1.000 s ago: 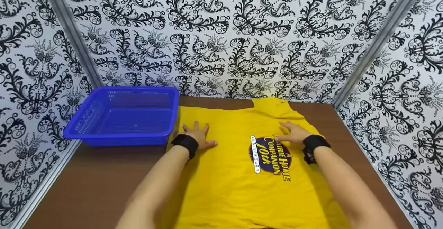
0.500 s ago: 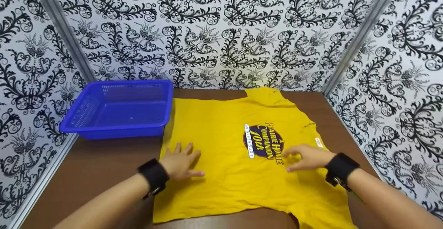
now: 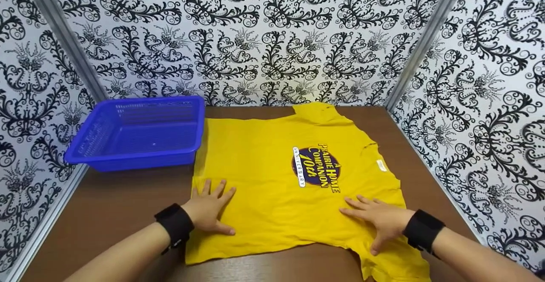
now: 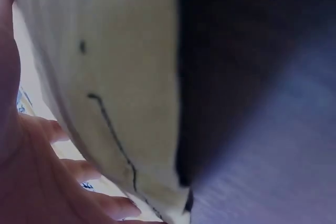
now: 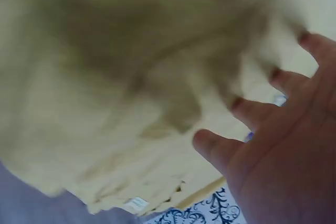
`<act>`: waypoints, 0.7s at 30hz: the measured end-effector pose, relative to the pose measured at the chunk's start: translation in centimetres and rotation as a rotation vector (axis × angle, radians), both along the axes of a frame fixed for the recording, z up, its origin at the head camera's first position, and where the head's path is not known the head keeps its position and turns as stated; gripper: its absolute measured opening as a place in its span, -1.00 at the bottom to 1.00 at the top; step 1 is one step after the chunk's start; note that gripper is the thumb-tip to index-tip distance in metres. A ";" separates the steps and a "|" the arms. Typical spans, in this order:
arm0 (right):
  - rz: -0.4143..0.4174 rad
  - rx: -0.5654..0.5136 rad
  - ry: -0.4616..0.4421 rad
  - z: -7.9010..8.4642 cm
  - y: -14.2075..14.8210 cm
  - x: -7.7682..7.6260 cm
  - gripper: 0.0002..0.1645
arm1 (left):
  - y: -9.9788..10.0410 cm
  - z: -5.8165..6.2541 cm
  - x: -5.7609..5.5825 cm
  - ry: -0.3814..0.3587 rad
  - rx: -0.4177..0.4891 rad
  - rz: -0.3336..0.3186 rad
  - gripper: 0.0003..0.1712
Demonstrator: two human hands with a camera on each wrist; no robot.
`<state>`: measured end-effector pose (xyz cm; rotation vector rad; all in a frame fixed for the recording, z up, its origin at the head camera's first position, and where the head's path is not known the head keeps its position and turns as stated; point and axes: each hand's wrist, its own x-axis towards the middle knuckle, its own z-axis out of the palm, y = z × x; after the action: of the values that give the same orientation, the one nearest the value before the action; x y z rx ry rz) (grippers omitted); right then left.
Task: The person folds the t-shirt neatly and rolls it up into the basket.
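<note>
A yellow T-shirt (image 3: 259,154) lies spread on the brown table, its hem toward the left and its neck with a white label toward the right. A dark round print with lettering shows on its chest. My left hand (image 3: 208,209) rests spread on the shirt near the hem, at the lower left. On the near sleeve side, my right hand (image 3: 383,220) lies with fingers straight on the cloth. In the left wrist view the shirt's edge (image 4: 131,77) runs beside the fingers; in the right wrist view the fingertips (image 5: 207,142) meet the blurred cloth.
A blue plastic basket (image 3: 149,145) stands at the back left, close beside the shirt's hem. Patterned white-and-black walls (image 3: 255,39) enclose the table (image 3: 119,218) at the back and both sides.
Both hands have come nearer along the shirt, the left toward the near hem corner, the right toward the near sleeve. The right hand's bent fingers have straightened. The whole head view has shifted.
</note>
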<state>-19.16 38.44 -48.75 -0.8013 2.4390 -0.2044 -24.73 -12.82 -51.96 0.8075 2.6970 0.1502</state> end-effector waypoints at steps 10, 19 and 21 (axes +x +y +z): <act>0.021 0.034 0.034 -0.4 -0.4 0.6 0.57 | 0.0 -0.4 -0.7 0.015 -0.030 -0.014 0.43; 0.035 0.017 0.042 -0.6 -0.7 1.8 0.58 | -1.1 -1.2 0.5 0.071 -0.001 -0.037 0.44; 0.027 -0.007 0.041 -0.6 -0.5 1.9 0.56 | -1.3 -1.4 0.5 0.080 0.005 -0.040 0.43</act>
<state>-17.28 37.92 -49.30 -0.8493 2.4657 -0.1873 -24.26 -14.17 -53.38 0.8864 2.7540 0.1177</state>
